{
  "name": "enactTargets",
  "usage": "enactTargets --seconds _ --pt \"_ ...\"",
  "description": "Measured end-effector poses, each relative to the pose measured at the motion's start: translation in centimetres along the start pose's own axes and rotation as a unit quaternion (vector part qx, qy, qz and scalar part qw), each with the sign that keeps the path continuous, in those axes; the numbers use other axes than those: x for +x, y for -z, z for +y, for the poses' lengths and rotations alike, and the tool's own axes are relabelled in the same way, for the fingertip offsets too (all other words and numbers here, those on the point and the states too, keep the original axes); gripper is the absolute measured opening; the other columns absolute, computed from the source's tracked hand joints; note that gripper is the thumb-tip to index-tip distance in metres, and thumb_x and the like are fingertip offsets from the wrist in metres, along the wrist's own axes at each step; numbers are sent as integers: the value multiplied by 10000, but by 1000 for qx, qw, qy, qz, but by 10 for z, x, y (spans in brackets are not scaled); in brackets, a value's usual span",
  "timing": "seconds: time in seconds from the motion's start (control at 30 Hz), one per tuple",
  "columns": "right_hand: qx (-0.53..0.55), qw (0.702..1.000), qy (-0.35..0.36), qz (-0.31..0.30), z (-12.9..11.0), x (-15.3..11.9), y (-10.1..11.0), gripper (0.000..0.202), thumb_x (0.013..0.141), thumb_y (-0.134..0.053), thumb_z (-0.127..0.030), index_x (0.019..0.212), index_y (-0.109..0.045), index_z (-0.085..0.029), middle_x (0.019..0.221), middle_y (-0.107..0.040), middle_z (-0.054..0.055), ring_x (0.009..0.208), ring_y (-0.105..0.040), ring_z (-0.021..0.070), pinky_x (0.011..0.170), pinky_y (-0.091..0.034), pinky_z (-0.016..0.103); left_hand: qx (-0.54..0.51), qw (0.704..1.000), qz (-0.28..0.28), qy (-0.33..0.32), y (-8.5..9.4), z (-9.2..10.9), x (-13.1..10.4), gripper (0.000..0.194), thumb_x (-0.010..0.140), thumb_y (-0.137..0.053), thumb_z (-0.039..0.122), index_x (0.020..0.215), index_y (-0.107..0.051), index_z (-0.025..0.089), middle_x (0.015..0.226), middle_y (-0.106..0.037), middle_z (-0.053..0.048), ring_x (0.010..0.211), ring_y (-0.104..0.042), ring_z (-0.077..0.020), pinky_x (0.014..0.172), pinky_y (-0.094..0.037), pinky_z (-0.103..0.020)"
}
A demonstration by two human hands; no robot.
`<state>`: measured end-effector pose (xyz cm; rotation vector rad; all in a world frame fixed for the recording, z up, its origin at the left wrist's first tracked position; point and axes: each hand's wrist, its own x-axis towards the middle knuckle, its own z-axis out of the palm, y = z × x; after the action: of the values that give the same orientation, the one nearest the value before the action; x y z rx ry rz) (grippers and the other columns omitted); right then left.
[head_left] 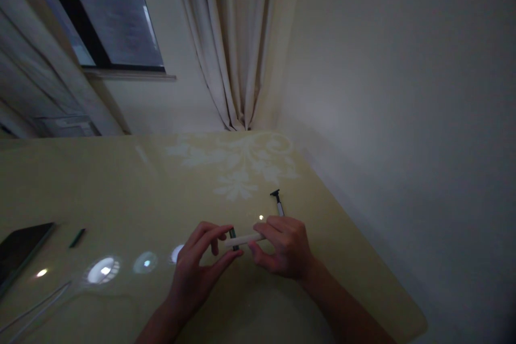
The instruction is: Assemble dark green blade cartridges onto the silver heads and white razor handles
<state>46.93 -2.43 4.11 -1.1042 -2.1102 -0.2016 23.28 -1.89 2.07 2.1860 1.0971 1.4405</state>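
Note:
My left hand (197,258) pinches a small dark green bar (233,233) upright by its ends, between thumb and fingertips. Closed around one end of a slim whitish stick (245,239), my right hand (286,244) keeps it roughly level. The stick's left end crosses in front of the green bar, and they appear to touch. What kind of stick it is, I cannot tell; the right fingers cover its other end. Just beyond my right hand a razor (279,203) with a dark head and grey handle lies on the table, its lower end hidden by the hand.
Both hands are above a glossy yellowish table (133,193). To the left lie another small dark green piece (77,238), a dark flat device (24,250) and a white cable (36,309). A wall (395,134) runs along the right edge; curtains (234,37) hang behind.

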Motion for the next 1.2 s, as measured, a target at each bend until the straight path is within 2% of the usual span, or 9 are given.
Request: enactTargets --seconds 0.07,0.2,0.37,0.5,0.67,0.8,0.97,1.2 --pt "5 1000 10 -6 0 0 0 349 1001 -568 -457 889 -759 -188 692 -695 31 593 -623 178 564 -397 316 -4 1000 -1 6 0 -1 0 305 980 -767 429 1229 -738 255 898 -658 0 684 -648 -130 660 -581 -245" --pt "-6 1000 -16 10 2 -1 0 341 1004 -560 -444 882 -760 -195 681 -682 29 587 -615 172 567 -400 305 -2 1000 5 13 0 -1 0 321 954 -799 425 1228 -746 267 879 -649 5 696 -650 -142 677 -590 -264" --pt "10 1000 1 -7 4 -2 -2 318 983 -574 -445 880 -752 -201 682 -686 25 586 -628 172 569 -409 300 -9 1000 7 6 0 -2 0 307 963 -791 411 1230 -744 266 880 -655 4 681 -638 -137 657 -580 -256" --pt "1 1000 -18 11 3 -1 0 313 997 -578 -425 879 -754 -195 687 -688 29 590 -624 169 574 -404 297 -8 1000 4 12 0 -2 -1 320 951 -805 406 1232 -747 264 892 -663 -2 690 -648 -142 668 -587 -266" --pt "8 1000 9 -9 0 0 0 342 990 -578 -458 877 -761 -191 671 -670 24 577 -602 176 565 -384 306 -8 1000 2 12 0 -3 -1 291 964 -794 376 1231 -743 272 901 -660 2 688 -644 -133 660 -578 -253" --pt "2 1000 -13 12 2 0 1 321 994 -583 -419 872 -767 -186 671 -671 25 575 -608 177 565 -390 309 -9 1000 2 20 0 -3 -1 327 947 -815 367 1248 -735 268 902 -646 5 712 -643 -139 684 -581 -263" --pt "17 1000 -3 -8 2 0 -1 333 994 -572 -432 879 -768 -189 684 -683 23 573 -615 176 557 -382 315 -8 1000 5 7 0 -4 -1 309 974 -780 386 1255 -729 266 901 -640 7 698 -631 -133 662 -573 -251" --pt "11 1000 -13 -2 3 -2 -2 349 998 -570 -447 869 -766 -188 675 -674 23 574 -608 176 560 -370 316 9 1000 -2 18 0 -7 -3 333 959 -796 408 1253 -727 269 919 -650 10 700 -645 -129 669 -575 -245"
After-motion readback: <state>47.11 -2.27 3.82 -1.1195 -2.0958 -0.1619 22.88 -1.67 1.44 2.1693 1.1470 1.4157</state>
